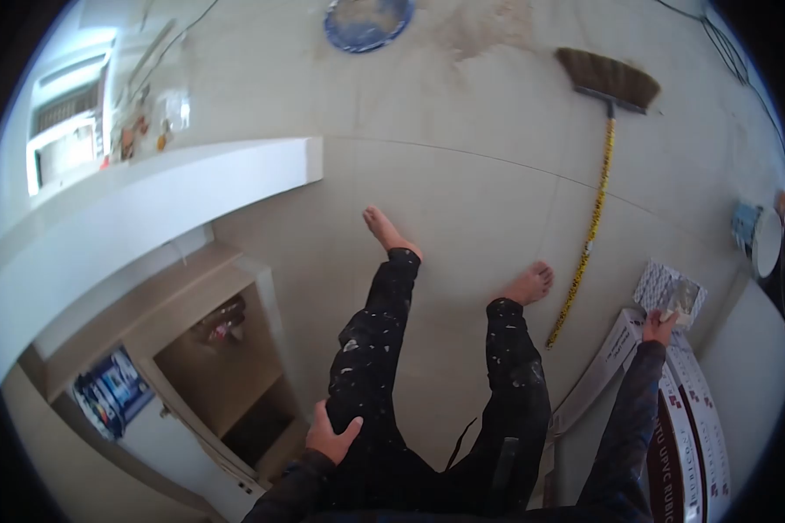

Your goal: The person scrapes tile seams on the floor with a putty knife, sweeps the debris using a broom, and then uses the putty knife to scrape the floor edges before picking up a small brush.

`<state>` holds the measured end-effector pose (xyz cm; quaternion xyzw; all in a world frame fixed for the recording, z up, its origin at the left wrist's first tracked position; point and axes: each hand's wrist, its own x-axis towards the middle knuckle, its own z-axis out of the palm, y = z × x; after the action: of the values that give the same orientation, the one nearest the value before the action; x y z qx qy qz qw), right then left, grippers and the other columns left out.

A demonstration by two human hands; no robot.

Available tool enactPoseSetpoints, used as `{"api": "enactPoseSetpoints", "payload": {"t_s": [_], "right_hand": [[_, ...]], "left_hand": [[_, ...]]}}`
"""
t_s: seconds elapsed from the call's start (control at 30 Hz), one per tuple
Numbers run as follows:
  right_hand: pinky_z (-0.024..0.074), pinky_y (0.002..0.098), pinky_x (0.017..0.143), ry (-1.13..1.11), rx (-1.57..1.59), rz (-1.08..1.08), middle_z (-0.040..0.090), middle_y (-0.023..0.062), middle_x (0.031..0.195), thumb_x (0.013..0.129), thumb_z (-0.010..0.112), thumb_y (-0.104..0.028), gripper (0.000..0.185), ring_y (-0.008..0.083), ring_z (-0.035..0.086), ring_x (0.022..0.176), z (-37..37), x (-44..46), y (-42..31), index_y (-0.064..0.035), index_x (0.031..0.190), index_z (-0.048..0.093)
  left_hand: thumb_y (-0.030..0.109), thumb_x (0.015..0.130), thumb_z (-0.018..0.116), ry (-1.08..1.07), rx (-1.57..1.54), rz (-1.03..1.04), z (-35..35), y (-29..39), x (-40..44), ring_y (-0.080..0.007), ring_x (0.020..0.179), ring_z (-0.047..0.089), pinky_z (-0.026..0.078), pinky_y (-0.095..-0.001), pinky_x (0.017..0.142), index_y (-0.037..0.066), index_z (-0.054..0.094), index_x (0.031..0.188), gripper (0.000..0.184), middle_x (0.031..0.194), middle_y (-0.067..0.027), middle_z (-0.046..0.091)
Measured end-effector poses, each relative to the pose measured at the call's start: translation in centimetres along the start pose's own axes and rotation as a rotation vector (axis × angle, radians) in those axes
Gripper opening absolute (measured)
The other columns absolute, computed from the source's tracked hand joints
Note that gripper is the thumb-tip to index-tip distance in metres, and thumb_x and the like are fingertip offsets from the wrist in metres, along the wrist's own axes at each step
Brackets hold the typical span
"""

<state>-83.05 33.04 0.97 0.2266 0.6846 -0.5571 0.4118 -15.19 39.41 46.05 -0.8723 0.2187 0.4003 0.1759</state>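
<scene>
My left hand rests on the paint-spotted black trousers at my left leg, thumb and fingers apart, with nothing in it. At the lower right, my right hand is closed, its fingers pinched at a small pale thing too blurred to name. Just beyond the fingertips is a greyish flat piece on a small patterned box. That box sits by the far end of long printed cartons.
A broom with a yellow-black handle lies on the tiled floor. Beyond are a blue basin and cables. A paint bucket stands right. Left are a white counter, an open cabinet and a blue-labelled container.
</scene>
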Motion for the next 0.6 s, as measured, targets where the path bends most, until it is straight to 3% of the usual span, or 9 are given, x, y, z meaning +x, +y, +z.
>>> {"api": "enactPoseSetpoints", "payload": {"t_s": [0.1, 0.13, 0.2, 0.23, 0.3, 0.37, 0.5, 0.6], "right_hand": [[0.0501, 0.0349, 0.085, -0.034, 0.052, -0.036, 0.053, 0.0089, 0.117, 0.091, 0.063, -0.039, 0.052, 0.0221, 0.051, 0.1, 3.4, -7.5, 0.4, -0.0055, 0.128, 0.048], [0.05, 0.0339, 0.085, -0.202, -0.424, -0.291, 0.053, 0.0093, 0.118, 0.091, 0.063, -0.036, 0.052, 0.0215, 0.052, 0.099, 3.1, -8.5, 1.4, -0.0053, 0.129, 0.047], [0.0499, 0.033, 0.085, -0.395, -0.909, -0.551, 0.054, 0.0097, 0.12, 0.091, 0.063, -0.034, 0.052, 0.0208, 0.053, 0.099, 6.8, -12.7, 3.3, -0.005, 0.131, 0.046], [0.0498, 0.0321, 0.085, -0.421, -0.533, -0.355, 0.055, 0.0098, 0.118, 0.091, 0.063, -0.031, 0.051, 0.02, 0.055, 0.098, 10.1, -18.0, 4.6, -0.0044, 0.131, 0.046], [0.0496, 0.0312, 0.085, -0.469, -0.173, -0.115, 0.057, 0.01, 0.117, 0.091, 0.063, -0.027, 0.05, 0.0192, 0.057, 0.097, 14.9, -25.8, 8.5, -0.0038, 0.132, 0.046], [0.0498, 0.0308, 0.085, -0.632, -0.159, 0.175, 0.059, 0.0074, 0.113, 0.09, 0.064, -0.023, 0.046, 0.0185, 0.058, 0.097, 16.9, -30.3, 12.1, -0.0037, 0.128, 0.048], [0.0509, 0.0335, 0.085, -1.019, -0.488, 0.586, 0.061, 0.0049, 0.11, 0.082, 0.068, -0.013, 0.047, 0.0187, 0.06, 0.098, 19.8, -42.2, 22.4, -0.0022, 0.124, 0.051], [0.0517, 0.0337, 0.082, -1.257, -0.908, 0.695, 0.063, 0.0067, 0.104, 0.075, 0.07, -0.004, 0.051, 0.0184, 0.062, 0.091, 23.4, -55.7, 31.7, -0.0001, 0.122, 0.052]], "left_hand": [[0.044, 0.079, 0.068, 0.015, -0.135, -0.03, -0.6, -1.9, -1.1, -0.039, 0.114, 0.053, 0.041, -0.0425, 0.097, 0.0, 0.035, 0.134, 0.078, 0.122, -0.0259, 0.052], [0.044, 0.08, 0.067, 0.004, -0.1, -0.053, -0.9, -2.9, -1.1, -0.0385, 0.117, 0.05, 0.041, -0.0421, 0.098, 0.0, 0.035, 0.135, 0.077, 0.126, -0.0265, 0.05], [0.043, 0.081, 0.066, -0.003, -0.084, -0.099, -1.7, -5.1, 0.0, -0.0381, 0.121, 0.048, 0.04, -0.0417, 0.1, 0.001, 0.034, 0.136, 0.077, 0.129, -0.0271, 0.047], [0.044, 0.081, 0.065, -0.031, -0.077, -0.139, -1.6, -7.2, 0.6, -0.0388, 0.122, 0.047, 0.039, -0.0424, 0.101, 0.0, 0.033, 0.138, 0.078, 0.131, -0.027, 0.045], [0.044, 0.081, 0.064, -0.03, -0.103, -0.21, -1.3, -12.4, 1.7, -0.0395, 0.123, 0.045, 0.038, -0.0431, 0.102, -0.001, 0.031, 0.139, 0.08, 0.133, -0.0269, 0.043], [0.045, 0.082, 0.062, 0.002, -0.091, -0.129, 0.0, -17.7, 3.6, -0.0414, 0.123, 0.044, 0.038, -0.0452, 0.102, -0.003, 0.029, 0.14, 0.082, 0.134, -0.0268, 0.042], [0.043, 0.082, 0.063, 0.017, -0.015, -0.128, -1.1, -25.9, 8.6, -0.0419, 0.123, 0.043, 0.038, -0.0461, 0.103, -0.004, 0.03, 0.139, 0.081, 0.135, -0.0276, 0.042], [0.036, 0.083, 0.065, 0.135, -0.223, -0.016, -5.5, -33.4, 15.4, -0.0386, 0.121, 0.047, 0.04, -0.0434, 0.1, -0.003, 0.035, 0.136, 0.072, 0.131, -0.0265, 0.046]]}}
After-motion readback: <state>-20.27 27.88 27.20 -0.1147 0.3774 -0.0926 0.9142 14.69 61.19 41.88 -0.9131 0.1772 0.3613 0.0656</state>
